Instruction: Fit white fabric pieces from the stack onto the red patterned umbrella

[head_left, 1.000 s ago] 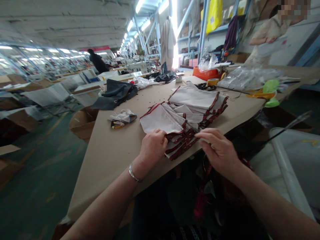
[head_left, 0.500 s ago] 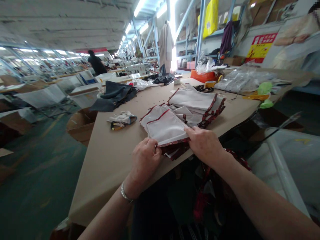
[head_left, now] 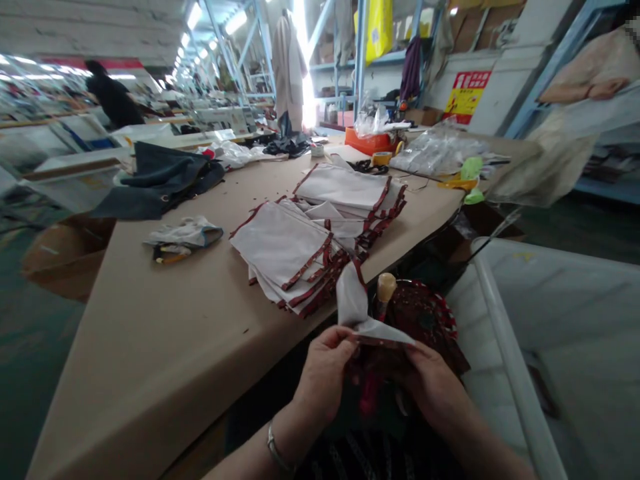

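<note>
While the worktop (head_left: 175,347) slants past, ahead and to the left of the hands, the white cloth (head_left: 353,300) with dark red edging is held between them, just off its near edge. The left hand (head_left: 323,373) pinches it near the middle, thumb against fingers; the right hand (head_left: 435,383) pinches its right end. Bare surface gives open room left of the left hand, but a white bin (head_left: 565,320) stands close beside the right forearm. Ahead and left of the hands, a stack of similar cloths (head_left: 283,240) sits near the edge, with a further pile (head_left: 345,187) beyond. The held cloth's long strip runs from hand to hand, dipping rightward; its flap points up and away from them. Just beyond the strip, between the hands, shows a tan knob (head_left: 387,287).
</note>
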A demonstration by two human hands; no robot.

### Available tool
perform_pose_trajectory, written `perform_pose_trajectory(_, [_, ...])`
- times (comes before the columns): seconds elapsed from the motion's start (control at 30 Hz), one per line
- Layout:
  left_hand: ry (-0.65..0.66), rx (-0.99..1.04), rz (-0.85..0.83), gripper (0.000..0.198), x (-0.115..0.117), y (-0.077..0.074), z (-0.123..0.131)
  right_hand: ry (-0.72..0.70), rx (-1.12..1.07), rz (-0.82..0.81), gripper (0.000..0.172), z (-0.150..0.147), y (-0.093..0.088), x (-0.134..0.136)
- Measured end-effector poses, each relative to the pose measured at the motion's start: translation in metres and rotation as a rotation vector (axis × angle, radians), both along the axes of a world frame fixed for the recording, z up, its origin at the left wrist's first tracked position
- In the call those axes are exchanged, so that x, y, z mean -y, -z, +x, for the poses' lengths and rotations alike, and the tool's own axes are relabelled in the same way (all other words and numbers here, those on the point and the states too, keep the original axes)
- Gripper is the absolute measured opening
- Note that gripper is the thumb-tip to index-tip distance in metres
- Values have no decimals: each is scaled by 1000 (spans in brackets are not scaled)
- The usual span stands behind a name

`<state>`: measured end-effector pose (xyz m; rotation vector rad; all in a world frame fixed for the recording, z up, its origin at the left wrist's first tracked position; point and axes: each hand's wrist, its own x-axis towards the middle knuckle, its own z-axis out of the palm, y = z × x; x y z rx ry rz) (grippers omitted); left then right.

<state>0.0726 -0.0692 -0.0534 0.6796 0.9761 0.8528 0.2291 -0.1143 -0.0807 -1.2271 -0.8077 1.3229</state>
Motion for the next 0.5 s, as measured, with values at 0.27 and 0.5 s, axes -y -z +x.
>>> perform_pose_trajectory(0.27, [378,186,-157,30,-24,-28,11,-304,-516,-214,25,17,-47,19])
perform_pose_trajectory(0.5, [89,239,-86,18,-96,-30,62,-92,-559,-103,29,59,-72,-91])
